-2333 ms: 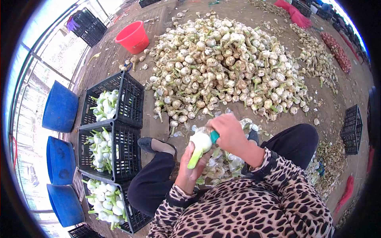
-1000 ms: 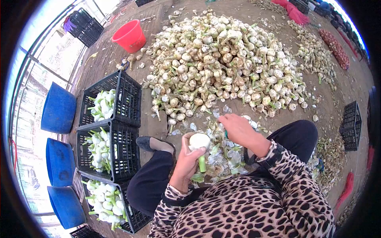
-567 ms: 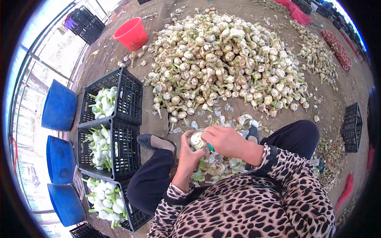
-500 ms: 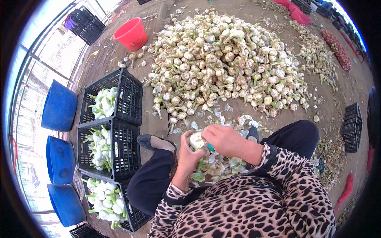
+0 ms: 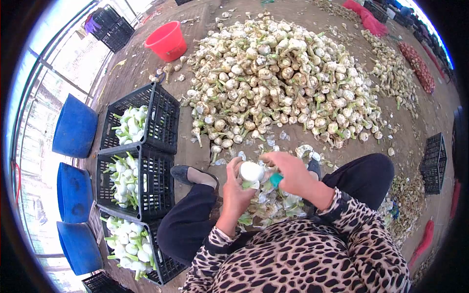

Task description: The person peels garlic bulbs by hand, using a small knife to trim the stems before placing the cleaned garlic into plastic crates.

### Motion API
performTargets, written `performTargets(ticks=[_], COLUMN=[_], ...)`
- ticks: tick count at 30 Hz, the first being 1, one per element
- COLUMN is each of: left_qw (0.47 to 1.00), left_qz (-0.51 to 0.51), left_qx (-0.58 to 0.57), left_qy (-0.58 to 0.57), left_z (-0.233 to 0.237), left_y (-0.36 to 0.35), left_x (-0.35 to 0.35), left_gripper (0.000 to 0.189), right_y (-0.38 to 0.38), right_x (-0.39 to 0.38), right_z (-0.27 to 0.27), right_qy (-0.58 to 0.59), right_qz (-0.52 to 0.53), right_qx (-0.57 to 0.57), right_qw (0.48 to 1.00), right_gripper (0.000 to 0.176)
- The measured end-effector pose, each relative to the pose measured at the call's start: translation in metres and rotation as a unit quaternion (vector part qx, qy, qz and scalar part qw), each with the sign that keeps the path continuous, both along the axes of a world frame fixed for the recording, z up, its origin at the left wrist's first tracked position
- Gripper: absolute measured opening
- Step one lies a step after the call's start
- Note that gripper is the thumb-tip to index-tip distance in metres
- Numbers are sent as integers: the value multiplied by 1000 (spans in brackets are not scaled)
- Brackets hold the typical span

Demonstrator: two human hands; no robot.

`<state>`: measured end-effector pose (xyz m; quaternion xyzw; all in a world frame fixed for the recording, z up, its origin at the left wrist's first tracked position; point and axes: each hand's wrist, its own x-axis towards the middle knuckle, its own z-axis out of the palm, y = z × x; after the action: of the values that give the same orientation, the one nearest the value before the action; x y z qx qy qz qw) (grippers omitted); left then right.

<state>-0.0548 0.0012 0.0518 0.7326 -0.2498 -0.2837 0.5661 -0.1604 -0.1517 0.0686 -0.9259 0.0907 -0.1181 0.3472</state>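
Note:
My left hand [image 5: 236,191] is wrapped round a white, peeled garlic bulb [image 5: 252,172], above my lap. Just right of the bulb, my right hand [image 5: 292,175] has its fingers curled round a small green thing [image 5: 276,180], which I cannot make out in full. Loose pale skin hangs between the bulb and my right fingers. Beneath both hands lie peeled skins and leaves [image 5: 266,207] on the ground. A large heap of unpeeled garlic bulbs [image 5: 288,80] spreads out in front of me.
At my left stand three black crates [image 5: 159,183] with clean white bulbs, and blue tubs [image 5: 75,193] beyond them. A red bucket [image 5: 167,42] is at the upper left. One black crate [image 5: 433,163] stands at the right, near red net sacks [image 5: 416,67].
The bulb now shows a smooth white surface where brownish skin showed before. My right hand has moved a little right, off the bulb, and the green thing shows more. The view has shifted slightly.

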Motion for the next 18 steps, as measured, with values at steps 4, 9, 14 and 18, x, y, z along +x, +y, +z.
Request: performTargets(ticks=[4,9,14,18], left_qw=[992,989,989,982], left_qz=[-6,-13,-19,-26], left_qx=[85,89,91,99], left_qy=[-96,-117,-115,-161], left_z=[5,1,12,-1], left_y=[2,5,6,5], left_x=[0,1,-1,0], left_gripper=[74,71,72,73], right_y=[10,0,-25,-5], right_x=[3,16,12,2], right_z=[6,-6,-5,0], right_qy=[-75,-146,-108,-71], right_qz=[79,-34,-118,50], right_qx=[-59,13,31,-41], right_qw=[992,989,987,995], right_gripper=[31,23,22,41])
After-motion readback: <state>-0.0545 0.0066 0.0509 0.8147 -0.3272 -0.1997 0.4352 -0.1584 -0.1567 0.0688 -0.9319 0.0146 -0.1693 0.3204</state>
